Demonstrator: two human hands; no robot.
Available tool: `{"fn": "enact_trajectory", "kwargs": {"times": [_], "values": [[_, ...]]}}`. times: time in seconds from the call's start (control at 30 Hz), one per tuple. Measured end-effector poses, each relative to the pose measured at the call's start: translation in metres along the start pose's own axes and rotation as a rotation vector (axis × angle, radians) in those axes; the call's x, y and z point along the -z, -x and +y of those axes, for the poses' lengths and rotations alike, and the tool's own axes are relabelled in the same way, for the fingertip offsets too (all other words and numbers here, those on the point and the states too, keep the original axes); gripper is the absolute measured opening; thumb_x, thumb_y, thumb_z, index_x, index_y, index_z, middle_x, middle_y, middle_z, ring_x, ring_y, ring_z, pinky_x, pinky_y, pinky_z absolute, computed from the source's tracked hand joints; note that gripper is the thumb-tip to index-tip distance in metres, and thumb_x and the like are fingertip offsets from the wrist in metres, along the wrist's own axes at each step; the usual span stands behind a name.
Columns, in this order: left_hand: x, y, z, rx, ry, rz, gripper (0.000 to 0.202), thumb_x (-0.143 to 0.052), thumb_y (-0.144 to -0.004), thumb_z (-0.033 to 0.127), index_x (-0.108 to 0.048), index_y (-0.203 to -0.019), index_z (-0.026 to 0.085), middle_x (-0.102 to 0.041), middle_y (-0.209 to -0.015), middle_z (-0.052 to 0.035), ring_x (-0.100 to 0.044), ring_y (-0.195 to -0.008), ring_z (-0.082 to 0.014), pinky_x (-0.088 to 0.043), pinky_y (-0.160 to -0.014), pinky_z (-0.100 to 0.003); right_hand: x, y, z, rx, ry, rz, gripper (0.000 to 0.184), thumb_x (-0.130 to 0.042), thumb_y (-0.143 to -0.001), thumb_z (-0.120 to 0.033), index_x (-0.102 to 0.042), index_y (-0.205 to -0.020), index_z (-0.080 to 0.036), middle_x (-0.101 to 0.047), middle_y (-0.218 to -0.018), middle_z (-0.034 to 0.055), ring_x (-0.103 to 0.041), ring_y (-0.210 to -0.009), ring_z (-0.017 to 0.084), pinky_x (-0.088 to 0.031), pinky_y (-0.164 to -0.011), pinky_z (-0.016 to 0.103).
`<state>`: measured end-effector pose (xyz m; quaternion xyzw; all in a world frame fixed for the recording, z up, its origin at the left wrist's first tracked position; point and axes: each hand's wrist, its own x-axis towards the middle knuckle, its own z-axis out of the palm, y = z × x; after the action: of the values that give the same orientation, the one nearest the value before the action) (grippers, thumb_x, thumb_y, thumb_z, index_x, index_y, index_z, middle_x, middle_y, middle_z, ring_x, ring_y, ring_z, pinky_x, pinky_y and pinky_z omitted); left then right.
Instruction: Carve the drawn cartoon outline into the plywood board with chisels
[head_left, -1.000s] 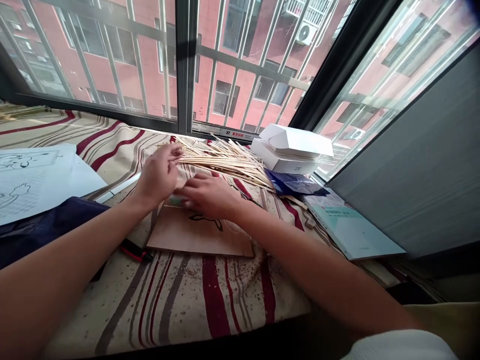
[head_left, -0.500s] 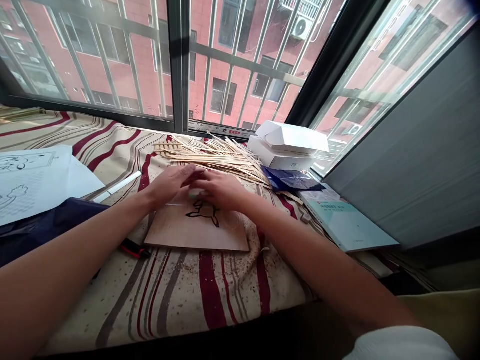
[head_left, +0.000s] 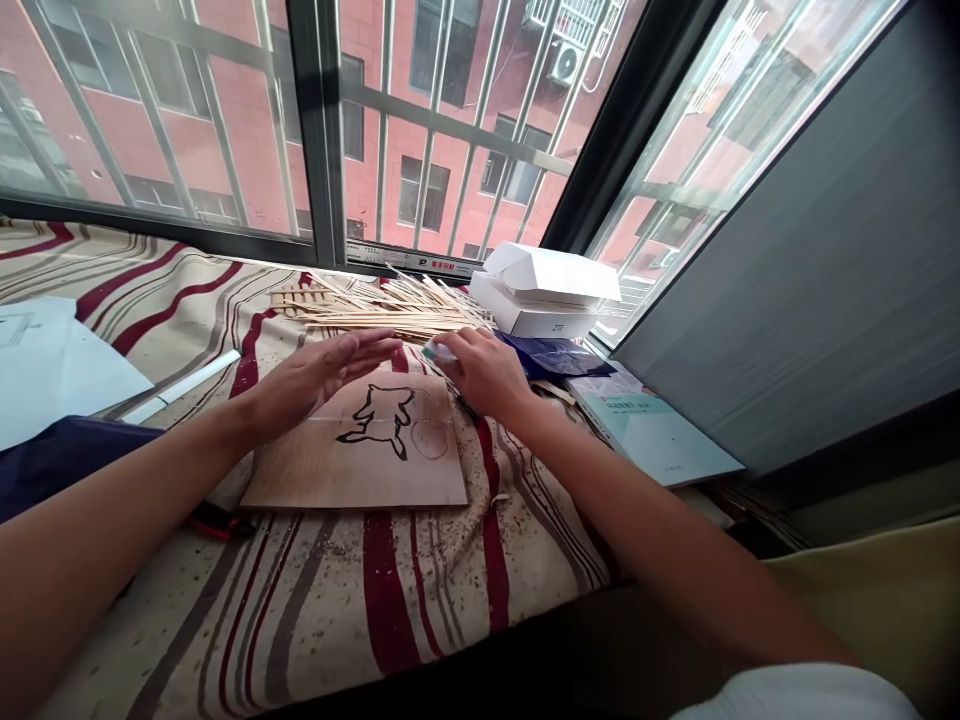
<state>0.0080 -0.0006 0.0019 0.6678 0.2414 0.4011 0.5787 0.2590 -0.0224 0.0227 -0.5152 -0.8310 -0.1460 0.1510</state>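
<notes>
A thin wooden board [head_left: 300,475] lies on the striped cloth, with a black outline drawing of an animal [head_left: 375,430] and a faint circle on it. My left hand [head_left: 319,372] is over the board's upper left part, fingers stretched out and holding nothing. At the board's far right corner, my right hand [head_left: 487,372] is closed around a small white-and-green piece [head_left: 436,352], mostly hidden by the fingers; its kind is unclear. A thin pale line crosses the drawing. Beneath my left forearm shows a red-and-black tool handle [head_left: 221,521].
Thin wooden sticks [head_left: 375,310] are heaped by the window. Right of them stand a white box [head_left: 547,300], dark blue sheets [head_left: 559,357] and a pale green book [head_left: 652,430]. Paper sheets [head_left: 67,360] and a white roll [head_left: 184,387] lie at left. Crumbs dot the striped cloth [head_left: 315,610].
My hands have parted: the right moved right with the small piece, the left drew back leftward. More of the drawing is uncovered. The whole view has shifted slightly.
</notes>
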Motion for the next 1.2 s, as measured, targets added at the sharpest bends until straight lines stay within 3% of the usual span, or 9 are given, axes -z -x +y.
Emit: {"fn": "enact_trajectory", "kwargs": {"times": [0.13,0.23,0.33,0.47,0.63,0.8,0.93,1.1,1.2], "values": [[-0.005,0.003,0.002,0.044,0.049,-0.069,0.08,-0.066,-0.094,0.077,-0.061,-0.155,0.027,-0.056,-0.164,-0.0111,-0.045,-0.156,-0.0402,-0.036,-0.13,-0.059,0.008,0.002,-0.01,0.377,0.0,0.129,0.036,-0.045,-0.114,-0.031,-0.066,-0.143,-0.029,-0.067,-0.146,0.0107,-0.059,-0.125,0.028,-0.052,-0.072,0.032],[-0.004,0.005,0.008,-0.008,0.068,-0.056,0.07,-0.07,-0.093,0.072,-0.069,-0.146,0.026,-0.066,-0.153,-0.0126,-0.057,-0.146,-0.0401,-0.041,-0.126,-0.059,0.014,-0.001,-0.007,0.114,0.024,0.033,0.033,-0.047,-0.112,-0.025,-0.071,-0.133,-0.018,-0.075,-0.119,0.0157,-0.064,-0.101,0.025,-0.05,-0.067,0.031],[0.001,0.005,0.015,-0.065,-0.113,0.098,0.059,-0.066,-0.1,0.062,-0.07,-0.14,0.019,-0.07,-0.147,-0.0138,-0.06,-0.143,-0.0348,-0.041,-0.126,-0.055,0.02,0.009,-0.003,-0.035,-0.041,-0.043,0.033,-0.056,-0.109,-0.03,-0.07,-0.137,-0.018,-0.073,-0.123,0.0167,-0.065,-0.104,0.026,-0.053,-0.075,0.033],[0.004,0.002,0.016,0.006,-0.669,0.172,0.071,-0.055,-0.098,0.066,-0.068,-0.139,0.01,-0.068,-0.148,-0.0161,-0.058,-0.142,-0.0364,-0.036,-0.127,-0.053,0.021,0.026,-0.002,0.464,-0.123,-0.252,0.04,-0.059,-0.109,-0.037,-0.065,-0.148,-0.034,-0.071,-0.136,0.0101,-0.063,-0.121,0.027,-0.052,-0.075,0.031],[0.007,0.0,-0.001,0.083,-0.863,0.133,0.08,-0.045,-0.095,0.069,-0.063,-0.145,0.009,-0.065,-0.152,-0.0178,-0.058,-0.141,-0.0362,-0.038,-0.125,-0.05,0.019,0.021,0.011,0.027,0.122,-0.195,0.033,-0.054,-0.109,-0.026,-0.074,-0.135,-0.017,-0.073,-0.121,0.0202,-0.067,-0.11,0.03,-0.053,-0.073,0.034],[0.014,-0.002,-0.014,0.033,-0.937,0.131,0.072,-0.042,-0.095,0.063,-0.065,-0.142,0.013,-0.064,-0.153,-0.0151,-0.056,-0.145,-0.0343,-0.037,-0.127,-0.049,0.02,0.018,0.016,0.445,-0.117,-0.304,0.039,-0.056,-0.11,-0.037,-0.067,-0.148,-0.034,-0.072,-0.137,0.009,-0.067,-0.113,0.023,-0.051,-0.072,0.029],[0.016,-0.002,-0.015,0.045,-1.06,0.098,0.069,-0.039,-0.093,0.055,-0.066,-0.141,0.014,-0.059,-0.159,-0.0156,-0.046,-0.154,-0.0376,-0.032,-0.13,-0.054,0.019,0.014,0.022,0.093,0.141,-0.224,0.036,-0.055,-0.11,-0.028,-0.073,-0.14,-0.021,-0.074,-0.126,0.0174,-0.068,-0.108,0.028,-0.05,-0.07,0.032],[0.012,-0.003,-0.017,0.072,-1.159,0.046,0.071,-0.036,-0.094,0.048,-0.061,-0.148,0.011,-0.057,-0.16,-0.0169,-0.046,-0.154,-0.0365,-0.031,-0.131,-0.054,0.013,0.02,0.023,0.394,-0.099,-0.267,0.039,-0.055,-0.111,-0.039,-0.068,-0.147,-0.035,-0.073,-0.137,0.0079,-0.07,-0.112,0.021,-0.05,-0.072,0.028],[0.006,-0.004,-0.017,0.167,-1.245,0.036,0.073,-0.032,-0.096,0.046,-0.055,-0.154,0.009,-0.056,-0.162,-0.0167,-0.047,-0.153,-0.0363,-0.034,-0.13,-0.053,0.015,0.023,0.042,0.017,0.113,-0.252,0.036,-0.052,-0.111,-0.033,-0.075,-0.138,-0.024,-0.078,-0.121,0.0133,-0.071,-0.107,0.027,-0.049,-0.071,0.031]]}}
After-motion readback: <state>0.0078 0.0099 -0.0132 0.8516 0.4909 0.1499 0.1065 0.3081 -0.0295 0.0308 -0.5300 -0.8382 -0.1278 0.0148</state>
